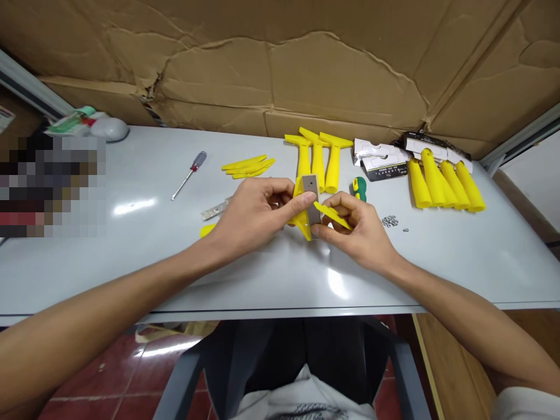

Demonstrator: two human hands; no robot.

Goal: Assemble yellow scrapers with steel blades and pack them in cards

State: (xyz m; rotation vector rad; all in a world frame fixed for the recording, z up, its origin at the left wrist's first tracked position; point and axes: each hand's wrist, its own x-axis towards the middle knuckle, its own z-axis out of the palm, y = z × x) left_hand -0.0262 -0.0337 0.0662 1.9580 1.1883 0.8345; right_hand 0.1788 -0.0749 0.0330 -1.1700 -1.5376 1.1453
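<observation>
My left hand (262, 213) is closed around a yellow plastic scraper handle (300, 226), its thumb pressing a flat metal blade (312, 201) against the handle's wide head. Between thumb and fingers, my right hand (356, 227) pinches a slim yellow plastic strip (333, 216); its thumb tip also touches the lower end of the blade. Holes show in the grey blade. Most of the handle is hidden behind my left hand. Part of a metal strip (214, 210) and a yellow piece (207, 230) stick out from behind my left wrist.
Several yellow strips (248, 167) and a screwdriver (189, 175) lie at left. Behind my hands stand scraper handles (332, 163). To the right are a green-yellow stubby screwdriver (359, 188), small screws (389, 221), more yellow handles (446, 184) and printed packaging (382, 160). Cardboard (219, 70) backs the table.
</observation>
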